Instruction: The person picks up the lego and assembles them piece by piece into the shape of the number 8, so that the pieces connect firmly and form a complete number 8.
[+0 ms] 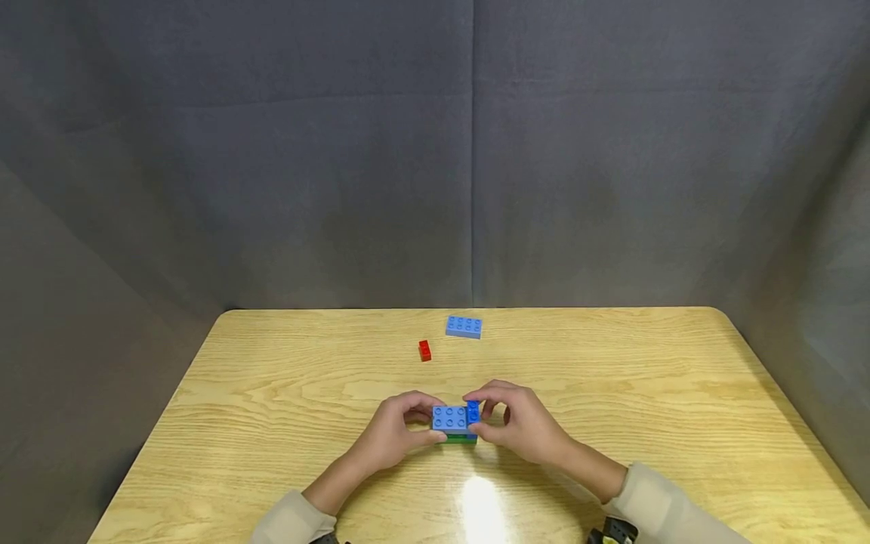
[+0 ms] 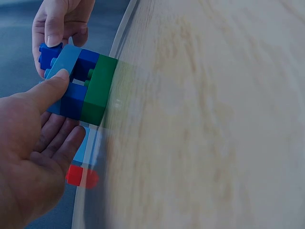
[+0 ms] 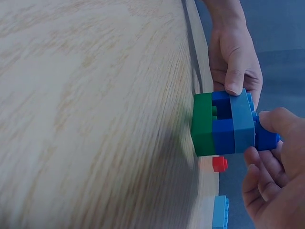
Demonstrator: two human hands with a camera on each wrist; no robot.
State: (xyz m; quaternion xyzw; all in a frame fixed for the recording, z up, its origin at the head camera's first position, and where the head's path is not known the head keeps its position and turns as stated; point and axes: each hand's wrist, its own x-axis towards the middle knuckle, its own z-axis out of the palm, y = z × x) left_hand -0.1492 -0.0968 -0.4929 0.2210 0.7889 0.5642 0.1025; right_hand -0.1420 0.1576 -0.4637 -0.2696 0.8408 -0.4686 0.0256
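Observation:
A stack of toy building bricks stands on the table. Its base is a green brick [image 3: 202, 125], with two dark blue bricks [image 3: 223, 137] above it and a gap between them. A light blue brick [image 1: 449, 417] bridges these. My left hand [image 1: 396, 432] holds the stack's left end, thumb on the near side of the light blue brick and fingers behind. Between the thumb and fingers of my right hand [image 1: 526, 425] is a small dark blue brick [image 1: 473, 411], pinched at the right end of the light blue brick's top.
Farther back on the wooden table [image 1: 272, 393] lie a small red brick [image 1: 424, 350] and a loose light blue brick [image 1: 464, 327], studs up. A grey curtain [image 1: 340, 189] hangs behind the table's back edge.

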